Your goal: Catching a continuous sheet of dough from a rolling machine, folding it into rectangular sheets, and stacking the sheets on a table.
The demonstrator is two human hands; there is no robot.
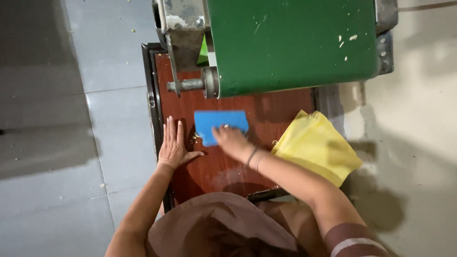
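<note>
On the reddish-brown worktop below me, seen from my head camera, my left hand lies flat near the left edge, palm down, fingers spread and straight, gripping nothing. My right hand presses on the lower edge of a blue rectangular sponge, fingers bent over it; whether they actually close around it I cannot tell from here. My hands are apart, the left one just beside the sponge and not touching it. The sponge sits in the middle of the board, just below the green conveyor belt and its grey metal roller shaft. A folded yellow cloth lies to the right, hanging over the worktop's edge, next to my right forearm. Pale crumbs speckle the belt and the grey tiled floor.
</note>
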